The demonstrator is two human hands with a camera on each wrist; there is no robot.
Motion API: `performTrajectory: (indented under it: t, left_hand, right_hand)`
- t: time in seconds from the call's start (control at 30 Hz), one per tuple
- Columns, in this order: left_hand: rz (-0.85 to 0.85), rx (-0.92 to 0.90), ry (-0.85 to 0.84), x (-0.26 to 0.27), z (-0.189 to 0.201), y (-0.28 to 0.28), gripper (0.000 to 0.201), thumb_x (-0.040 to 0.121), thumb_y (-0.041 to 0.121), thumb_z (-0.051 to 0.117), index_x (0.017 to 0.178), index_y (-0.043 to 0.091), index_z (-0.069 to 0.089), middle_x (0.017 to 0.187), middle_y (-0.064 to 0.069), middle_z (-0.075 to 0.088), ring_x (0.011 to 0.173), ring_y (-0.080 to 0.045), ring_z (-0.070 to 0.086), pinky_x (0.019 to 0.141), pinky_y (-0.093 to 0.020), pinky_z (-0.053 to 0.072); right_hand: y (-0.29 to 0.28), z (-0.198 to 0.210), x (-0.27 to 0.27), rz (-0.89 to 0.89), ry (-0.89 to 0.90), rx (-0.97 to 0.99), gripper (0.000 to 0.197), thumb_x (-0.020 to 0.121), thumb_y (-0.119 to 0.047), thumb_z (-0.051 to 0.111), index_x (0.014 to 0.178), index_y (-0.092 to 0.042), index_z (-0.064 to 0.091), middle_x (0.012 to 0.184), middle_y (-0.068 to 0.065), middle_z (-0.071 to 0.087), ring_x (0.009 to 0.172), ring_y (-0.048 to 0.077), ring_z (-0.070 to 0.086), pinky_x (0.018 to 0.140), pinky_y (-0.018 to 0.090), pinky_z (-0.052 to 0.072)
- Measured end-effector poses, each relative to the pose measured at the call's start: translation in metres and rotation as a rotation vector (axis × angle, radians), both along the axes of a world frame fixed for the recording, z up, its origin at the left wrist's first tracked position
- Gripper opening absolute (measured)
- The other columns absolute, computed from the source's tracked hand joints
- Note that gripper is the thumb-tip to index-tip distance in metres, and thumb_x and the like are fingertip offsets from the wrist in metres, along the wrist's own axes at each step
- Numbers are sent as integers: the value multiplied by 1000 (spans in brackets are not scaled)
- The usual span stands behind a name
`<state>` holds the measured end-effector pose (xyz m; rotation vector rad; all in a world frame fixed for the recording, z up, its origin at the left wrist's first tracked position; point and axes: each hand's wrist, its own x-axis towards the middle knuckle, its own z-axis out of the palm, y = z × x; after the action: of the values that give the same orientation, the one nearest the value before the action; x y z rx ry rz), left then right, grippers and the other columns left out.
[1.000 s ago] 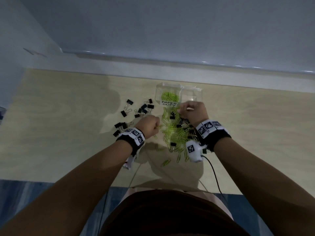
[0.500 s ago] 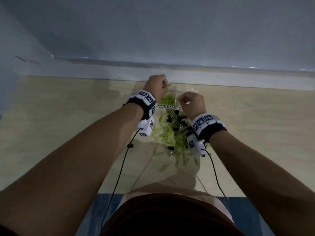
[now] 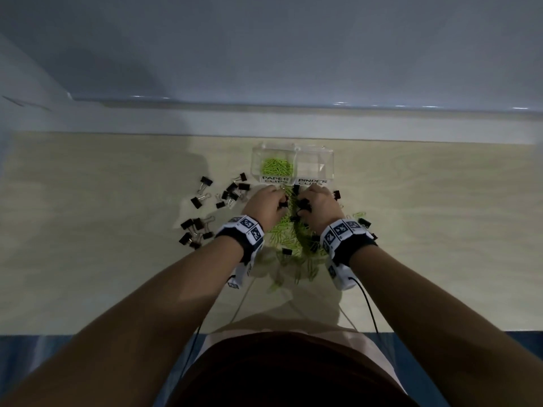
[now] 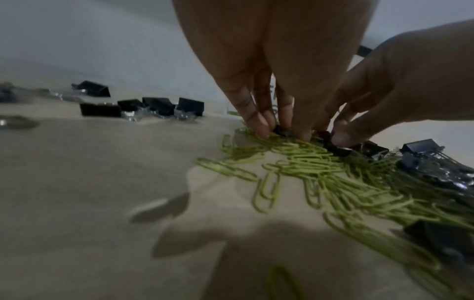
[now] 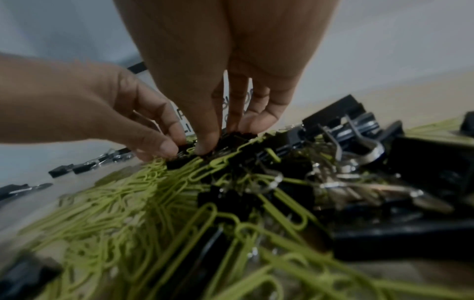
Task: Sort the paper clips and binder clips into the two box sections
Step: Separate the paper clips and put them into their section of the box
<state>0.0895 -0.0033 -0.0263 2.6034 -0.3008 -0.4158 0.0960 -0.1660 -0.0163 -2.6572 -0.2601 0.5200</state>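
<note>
Hands working side by side at far edge of mixed pile [image 3: 293,233], just before clear box [image 3: 329,160]. Left hand [image 3: 266,208] pinching small black binder clip [image 4: 280,131] between fingertips [image 4: 261,126]. Right hand [image 3: 318,205] pinching another black clip [image 5: 231,138] among green paper clips [image 5: 123,194]. Box sitting on wooden table [image 3: 426,230]; section labelled PAPER CLIPS holding green heap [image 3: 276,167], section labelled BINDER CLIPS [image 3: 313,165] lying beside it. Loose binder clips [image 3: 223,195] lying scattered left of pile.
</note>
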Motion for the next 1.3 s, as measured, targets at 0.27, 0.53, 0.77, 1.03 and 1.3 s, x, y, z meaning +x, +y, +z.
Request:
performTrajectory:
  t: [0.27, 0.53, 0.77, 1.03, 1.3]
  left_hand:
    - [65, -25, -24, -2, -2, -7, 6, 80, 9, 62, 85, 11, 58, 90, -6, 60, 86, -24, 55, 69, -31, 43]
    - [206, -133, -55, -19, 2, 38, 11, 79, 10, 58, 88, 12, 51, 92, -4, 54, 81, -20, 54, 71, -34, 49]
    - [169, -26, -171, -11, 6, 52, 16, 82, 15, 57, 96, 10, 57, 102, -7, 57, 97, -26, 50, 85, -37, 45]
    - [266, 50, 8, 4, -8, -17, 36, 82, 39, 65, 103, 10, 59, 114, -9, 55, 108, -29, 51, 92, -43, 45]
    - [276, -27, -54, 4, -5, -20, 18, 84, 20, 64, 95, 9, 56, 104, -8, 57, 100, -26, 50, 86, -35, 45]
  right_hand:
    - [-7, 3, -7, -114, 20, 109, 23, 69, -1, 74, 85, -14, 63, 87, -1, 51, 80, 16, 50, 72, 25, 43]
    - [-51, 9, -21, -321, -130, 224, 11, 76, -3, 67, 81, -11, 62, 84, 3, 62, 74, 17, 59, 71, 27, 54]
    - [-56, 4, -26, -120, -288, -32, 14, 78, -18, 67, 91, -16, 67, 96, 3, 58, 92, 25, 52, 83, 46, 46]
    - [-11, 4, -26, 60, -48, -280, 30, 82, -35, 59, 110, -23, 61, 111, 3, 49, 112, 28, 40, 100, 54, 29]
    - [-17, 0, -31, 6, -86, -100, 29, 79, -38, 62, 101, -20, 61, 107, 1, 50, 106, 23, 45, 96, 48, 33]
